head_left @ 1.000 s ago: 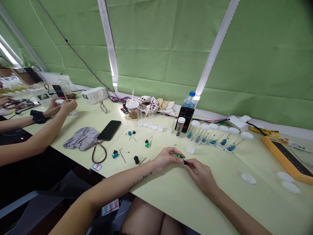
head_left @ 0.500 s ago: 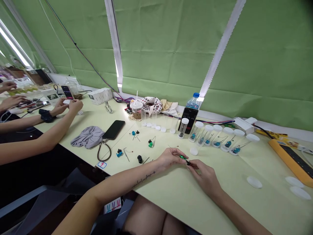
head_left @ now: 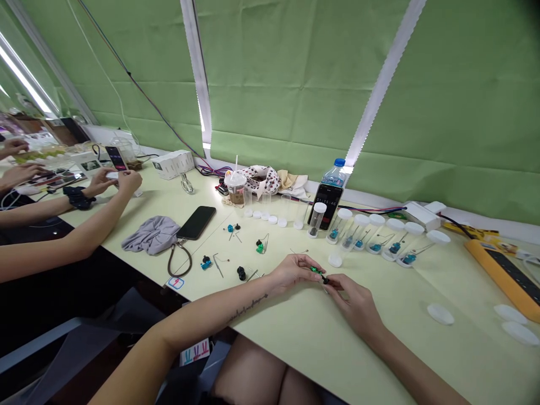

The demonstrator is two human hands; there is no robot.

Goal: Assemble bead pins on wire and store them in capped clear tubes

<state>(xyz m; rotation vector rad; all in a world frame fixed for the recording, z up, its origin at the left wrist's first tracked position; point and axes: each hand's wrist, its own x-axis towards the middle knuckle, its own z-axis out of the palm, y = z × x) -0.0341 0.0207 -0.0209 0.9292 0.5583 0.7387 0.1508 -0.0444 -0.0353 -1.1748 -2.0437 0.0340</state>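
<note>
Between the fingertips of my left hand (head_left: pixel 297 270) is a small green part (head_left: pixel 315 270). My right hand (head_left: pixel 352 298) pinches a small black part (head_left: pixel 325 280) that touches the green one. Just behind my hands lie a white cap (head_left: pixel 334 260) and a thin metal wire (head_left: pixel 299 251). To the left on the table are a green and black piece (head_left: pixel 260 246), a black piece (head_left: pixel 241 273), and blue and black pieces (head_left: pixel 206 262) beside bent metal pins. Clear tubes with white lids (head_left: pixel 374 239) stand behind to the right, several holding blue parts.
A phone showing a timer (head_left: pixel 327 203) leans by a bottle (head_left: pixel 336 173). An orange power strip (head_left: pixel 504 278) and loose white discs (head_left: pixel 440 314) lie right. Left are a black phone (head_left: pixel 196 223), a grey cloth (head_left: pixel 152 235), a drink cup (head_left: pixel 235 188) and another person's hands (head_left: pixel 129 181).
Both hands stay in nearly the same place, with the green and black parts still held together. The view has shifted very slightly.
</note>
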